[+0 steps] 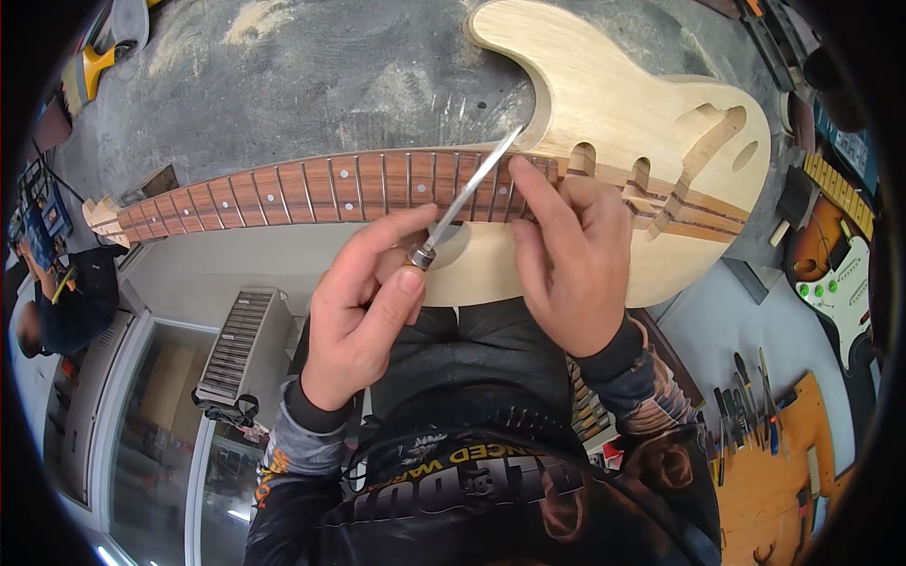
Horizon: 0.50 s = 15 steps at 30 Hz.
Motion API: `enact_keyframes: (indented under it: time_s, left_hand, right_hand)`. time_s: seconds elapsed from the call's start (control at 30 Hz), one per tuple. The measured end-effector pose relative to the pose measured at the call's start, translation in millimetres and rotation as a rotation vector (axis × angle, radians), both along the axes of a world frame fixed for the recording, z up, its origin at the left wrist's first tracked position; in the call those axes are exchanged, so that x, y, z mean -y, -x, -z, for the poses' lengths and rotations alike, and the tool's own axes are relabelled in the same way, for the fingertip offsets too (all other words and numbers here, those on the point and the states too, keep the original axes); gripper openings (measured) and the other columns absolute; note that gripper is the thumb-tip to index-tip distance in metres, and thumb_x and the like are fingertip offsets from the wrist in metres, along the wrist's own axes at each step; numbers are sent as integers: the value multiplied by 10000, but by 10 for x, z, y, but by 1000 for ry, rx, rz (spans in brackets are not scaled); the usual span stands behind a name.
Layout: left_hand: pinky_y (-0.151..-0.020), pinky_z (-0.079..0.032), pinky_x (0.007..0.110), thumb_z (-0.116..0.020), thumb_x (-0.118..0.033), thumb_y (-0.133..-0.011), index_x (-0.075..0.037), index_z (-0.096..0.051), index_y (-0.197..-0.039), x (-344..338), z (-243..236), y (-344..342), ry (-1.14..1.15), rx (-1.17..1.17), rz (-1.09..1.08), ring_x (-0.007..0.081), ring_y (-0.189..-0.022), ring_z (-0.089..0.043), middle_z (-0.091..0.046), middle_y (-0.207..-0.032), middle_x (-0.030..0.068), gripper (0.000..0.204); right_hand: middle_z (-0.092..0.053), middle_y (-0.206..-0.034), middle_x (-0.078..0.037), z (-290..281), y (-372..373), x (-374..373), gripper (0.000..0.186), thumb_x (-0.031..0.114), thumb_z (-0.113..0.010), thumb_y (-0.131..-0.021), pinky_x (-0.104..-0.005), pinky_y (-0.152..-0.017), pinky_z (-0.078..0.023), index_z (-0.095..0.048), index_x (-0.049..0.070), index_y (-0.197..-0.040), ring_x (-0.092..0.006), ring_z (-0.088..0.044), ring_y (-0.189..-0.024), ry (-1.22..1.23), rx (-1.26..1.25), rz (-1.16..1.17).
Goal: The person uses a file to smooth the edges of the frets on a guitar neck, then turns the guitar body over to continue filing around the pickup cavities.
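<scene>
The left hand (354, 321) curls around a slim file (475, 189); the right hand (580, 250), half-open and empty, touches the fretboard (318, 193) (frets (383, 182) in, pickup cavities (582, 158) bare).

Guitar body (604, 90) made of smooth, matt wood. Left of body: fretboard (316, 191) wooden, set with metal frets (384, 184); tool shaft (472, 190) shiny metal; worktop (283, 85) matt, scuffed, dust-smeared.

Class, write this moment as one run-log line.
left hand: grips slim metal tool; tool: slants over fretboard; right hand: fingers at fretboard; guitar body: bare wood
</scene>
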<state>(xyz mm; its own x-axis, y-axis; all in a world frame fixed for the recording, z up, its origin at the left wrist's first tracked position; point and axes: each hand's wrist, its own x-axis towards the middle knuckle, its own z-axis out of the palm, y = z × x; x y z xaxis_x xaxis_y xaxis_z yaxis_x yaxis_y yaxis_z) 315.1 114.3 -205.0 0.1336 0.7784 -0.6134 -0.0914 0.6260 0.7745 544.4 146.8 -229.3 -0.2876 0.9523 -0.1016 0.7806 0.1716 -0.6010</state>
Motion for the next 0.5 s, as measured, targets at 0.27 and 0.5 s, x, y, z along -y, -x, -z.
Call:
enact_keyframes:
  time_s: [0.27,0.5]
  left_hand:
    - [-592,-358,218,-570,-90,-1113,57,-579,-1481,-47,12,77,103,101,63,40,-669,-468,-534,-787,-44,396]
    - [-618,-449,267,-610,22,-1042,22,-695,-1388,-141,60,20,-246,-317,313,50,-689,-533,-617,-812,-1,356]
  right_hand:
    - [-537,-1005,-35,208,-60,130,632,15,-811,-807,-378,-834,-388,-725,178,-1412,-216,-525,-912,-106,-47,50]
    - [-542,-998,-49,196,-44,107,609,-26,-814,-793,-352,-825,-425,-755,151,-1373,-220,-509,-892,-113,-48,43]
